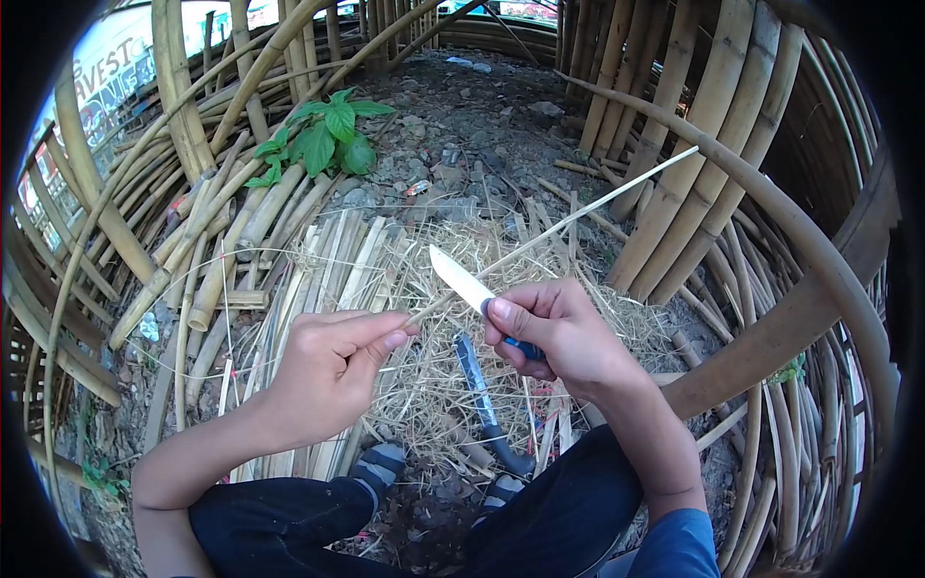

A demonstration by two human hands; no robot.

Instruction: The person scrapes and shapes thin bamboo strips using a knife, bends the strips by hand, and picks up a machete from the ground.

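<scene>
**Bamboo strip under the knife**

Thin bamboo strip [568, 220] slanting from frame centre to upper right, pinched at its near end by left hand [332, 371]. Knife [462, 279], blade against the strip, gripped in closed right hand [554, 332]. Below, shavings pile [434, 376], a second tool [482, 395]. Upper left, green plant [323, 140] among bamboo poles [674, 144].

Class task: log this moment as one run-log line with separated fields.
left hand: pinches bamboo strip | right hand: grips knife, blade against strip | ground: shavings pile, second tool between feet
</scene>
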